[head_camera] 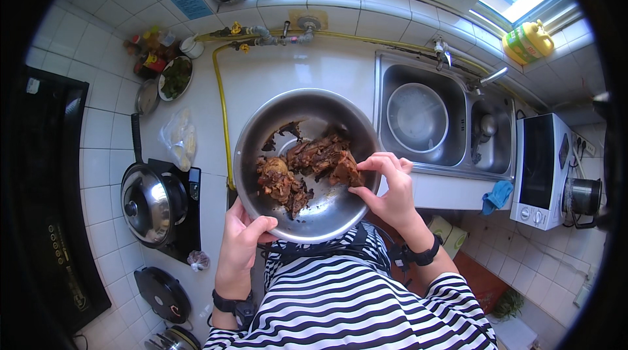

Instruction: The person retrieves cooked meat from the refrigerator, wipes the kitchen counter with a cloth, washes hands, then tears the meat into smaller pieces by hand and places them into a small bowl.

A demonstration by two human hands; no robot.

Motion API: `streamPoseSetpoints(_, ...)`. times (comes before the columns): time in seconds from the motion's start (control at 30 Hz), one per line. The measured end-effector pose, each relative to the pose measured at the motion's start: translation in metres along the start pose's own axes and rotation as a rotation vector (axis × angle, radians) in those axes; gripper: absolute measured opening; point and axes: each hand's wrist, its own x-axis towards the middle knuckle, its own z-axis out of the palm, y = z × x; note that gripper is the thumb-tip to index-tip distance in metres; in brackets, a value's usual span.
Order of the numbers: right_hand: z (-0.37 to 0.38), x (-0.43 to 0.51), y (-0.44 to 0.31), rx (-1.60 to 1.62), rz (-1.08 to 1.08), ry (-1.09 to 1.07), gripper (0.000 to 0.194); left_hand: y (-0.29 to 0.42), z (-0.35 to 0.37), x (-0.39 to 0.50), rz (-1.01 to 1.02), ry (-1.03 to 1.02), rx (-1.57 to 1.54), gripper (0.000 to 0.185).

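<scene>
A wide stainless steel bowl [319, 225] is held up in front of me, tilted a little. My left hand [245, 230] grips its lower left rim, thumb inside and fingers underneath. Inside lie chunks of brown cooked meat [282, 178], with dark scraps on the bowl's far wall. Between thumb and fingertips, my right hand [390, 185] pinches a piece of the meat [346, 169] at the bowl's right side. The lower end of that piece is beside the thumb tip.
A double sink [463, 104] with a metal basin [417, 117] lies at right, beside a microwave [539, 168]. Left are a lidded wok [147, 205], a plate of greens [175, 78] and a plastic bag of food [181, 139]. A yellow hose [219, 104] crosses the counter.
</scene>
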Motion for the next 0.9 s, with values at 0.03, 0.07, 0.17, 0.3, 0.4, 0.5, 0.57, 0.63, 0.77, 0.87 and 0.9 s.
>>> streamPoseSetpoints(0.03,0.0,0.0,-0.001,0.033,0.059,-0.034,0.046,-0.002,0.0,0.001,0.012,-0.005,-0.008,0.053)
streamPoseSetpoints(0.07,0.001,0.0,-0.001,0.066,0.099,-0.054,0.047,-0.003,-0.001,0.002,-0.012,0.006,-0.006,0.053)
streamPoseSetpoints(0.17,0.003,0.002,0.0,0.393,0.301,-0.118,0.05,-0.008,-0.004,0.006,-0.043,0.011,-0.018,0.052)
streamPoseSetpoints(0.3,0.003,0.0,0.004,0.501,0.333,-0.153,0.05,-0.015,-0.009,0.008,-0.056,0.013,-0.038,0.052)
streamPoseSetpoints(0.4,0.001,-0.002,0.007,0.526,0.308,-0.164,0.046,-0.018,-0.012,0.009,-0.059,0.012,-0.042,0.052)
streamPoseSetpoints(0.5,0.003,-0.005,0.008,0.596,0.247,-0.12,0.04,-0.019,-0.014,0.008,-0.056,0.007,-0.046,0.052)
streamPoseSetpoints(0.57,0.005,-0.006,0.008,0.626,0.191,-0.079,0.038,-0.019,-0.015,0.008,-0.052,0.004,-0.048,0.052)
streamPoseSetpoints(0.63,0.007,-0.005,0.009,0.653,0.15,-0.042,0.038,-0.018,-0.016,0.009,-0.041,-0.004,-0.048,0.052)
streamPoseSetpoints(0.77,0.007,-0.004,0.008,0.545,0.069,0.03,0.037,-0.017,-0.019,0.012,-0.054,-0.012,-0.033,0.051)
streamPoseSetpoints(0.87,0.004,-0.004,0.002,0.454,0.08,0.088,0.038,-0.017,-0.02,0.013,-0.059,-0.002,-0.02,0.05)
streamPoseSetpoints(0.9,0.002,-0.003,0.0,0.419,0.094,0.125,0.039,-0.017,-0.021,0.014,-0.062,0.001,-0.01,0.049)
